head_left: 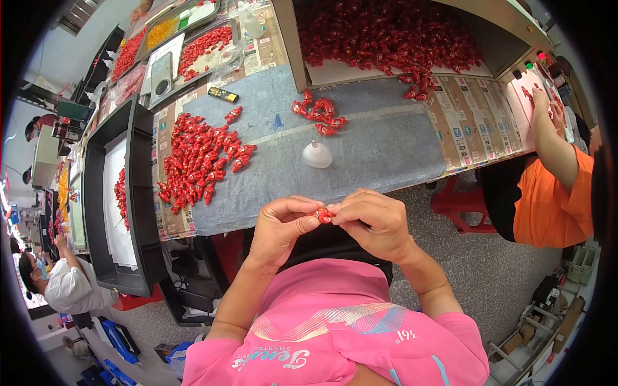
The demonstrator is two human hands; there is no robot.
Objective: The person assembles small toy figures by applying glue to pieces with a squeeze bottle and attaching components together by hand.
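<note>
A small glossy red figurine [325, 217] with light markings is pinched just off the table's near edge. My left hand [283, 225] grips it from one side between thumb and forefinger. From the other side, the bent fingers of my right hand [376, 222] close on it, hiding part of the piece. Just beyond my hands stands a white squeeze bottle [317, 155] with a narrow tip. A loose cluster of red figurines [322, 114] lies behind the bottle. To the left spreads a larger pile of similar red figurines [201, 157] on the grey-blue table cover [277, 170].
An open-fronted box [293, 48] at the back holds a big red heap. A black-and-yellow tube [223, 95] lies behind the left pile. Left are a black tray [141, 193], a phone [162, 78] and trays of small parts. A co-worker in orange [557, 199] sits right.
</note>
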